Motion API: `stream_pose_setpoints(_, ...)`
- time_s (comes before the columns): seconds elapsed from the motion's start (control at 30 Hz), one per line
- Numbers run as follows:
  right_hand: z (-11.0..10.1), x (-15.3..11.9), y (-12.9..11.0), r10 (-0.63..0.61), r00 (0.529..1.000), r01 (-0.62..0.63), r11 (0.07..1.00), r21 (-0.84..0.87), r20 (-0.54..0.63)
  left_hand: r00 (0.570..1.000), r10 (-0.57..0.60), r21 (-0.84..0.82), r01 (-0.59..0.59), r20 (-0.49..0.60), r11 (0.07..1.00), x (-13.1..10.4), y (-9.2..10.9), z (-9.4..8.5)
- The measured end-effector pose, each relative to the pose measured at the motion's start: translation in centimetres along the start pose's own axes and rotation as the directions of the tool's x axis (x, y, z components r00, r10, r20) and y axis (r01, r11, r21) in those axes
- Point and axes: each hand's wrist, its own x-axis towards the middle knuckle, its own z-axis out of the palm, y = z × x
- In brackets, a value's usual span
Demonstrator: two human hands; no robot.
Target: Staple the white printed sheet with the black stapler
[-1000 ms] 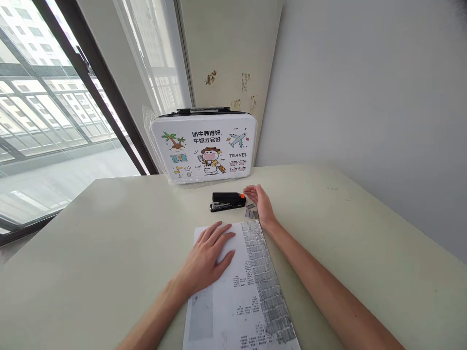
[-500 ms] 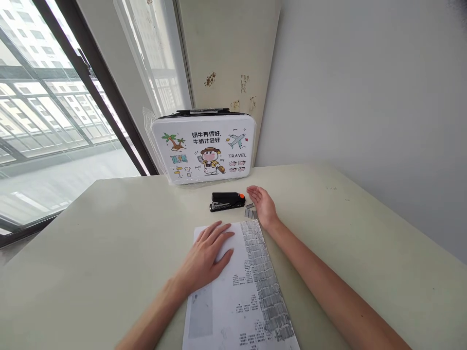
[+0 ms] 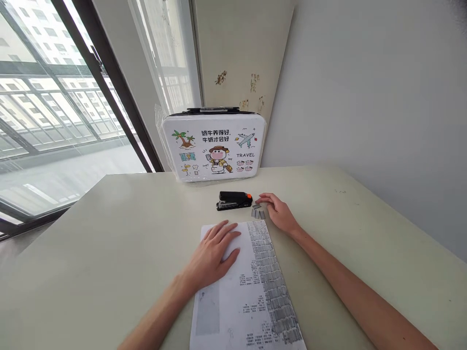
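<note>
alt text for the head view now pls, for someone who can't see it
A person's left hand rests on printed paper on a pale table, while the right hand is close beside small grey staple strips near a black stapler. Behind stands a white case with cartoon pictures.

We are in what looks like a plain room of an apartment.
Through dark-framed glazing (image 3: 122, 85) we see a balcony railing (image 3: 25, 93) and a many-windowed block (image 3: 47, 31) opposite; indoors we find a smooth grey wall (image 3: 365, 87), a patchily worn panel (image 3: 244, 43) and, on the pale table (image 3: 91, 253), a cartoon-printed suitcase (image 3: 219, 143) in clear plastic.
</note>
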Motion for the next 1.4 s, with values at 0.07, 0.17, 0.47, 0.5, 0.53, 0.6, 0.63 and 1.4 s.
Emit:
stream_pose_setpoints(0.07, -0.1, -0.1, -0.2, -0.001, 1.0, 0.002, 0.999, -0.04, 0.015, 1.0, 0.001, -0.004, -0.001, -0.002, 1.0, 0.0, -0.1, 0.1)
stream_pose_setpoints(0.17, -0.6, -0.5, -0.2, 0.005, 1.0, -0.003, 0.997, -0.08, 0.021, 1.0, -0.003, -0.006, 0.003, -0.001, 1.0, -0.1, -0.2, 0.2)
stream_pose_setpoints(0.47, -2.9, -4.4, -0.5, 0.031, 0.998, -0.039, 0.989, -0.145, -0.052, 1.0, -0.004, 0.006, 0.004, 0.013, 1.0, 0.0, -0.1, 0.1)
stream_pose_setpoints(0.5, -3.0, -4.8, -0.6, 0.033, 0.998, -0.041, 0.987, -0.155, -0.053, 1.0, -0.006, 0.011, 0.005, 0.019, 1.0, 0.0, -0.1, 0.0)
stream_pose_setpoints(0.53, -3.0, -5.2, -0.7, 0.032, 0.998, -0.039, 0.985, -0.168, -0.046, 1.0, -0.006, 0.016, 0.006, 0.024, 1.0, 0.1, -0.1, 0.0)
stream_pose_setpoints(0.6, -2.9, -5.5, -0.9, 0.015, 1.0, -0.014, 0.981, -0.196, 0.002, 1.0, -0.007, 0.02, 0.007, 0.026, 1.0, 0.1, -0.1, 0.0)
stream_pose_setpoints(0.63, -2.8, -5.6, -1.0, 0.002, 0.999, 0.006, 0.978, -0.208, 0.037, 1.0, -0.006, 0.02, 0.005, 0.024, 1.0, 0.1, -0.1, 0.0)
stream_pose_setpoints(1.4, -10.7, -8.3, 2.3, 0.167, 0.982, -0.174, 0.982, -0.07, -0.092, 0.98, -0.104, 0.002, 0.106, -0.171, 0.994, 0.5, 0.9, -1.1)
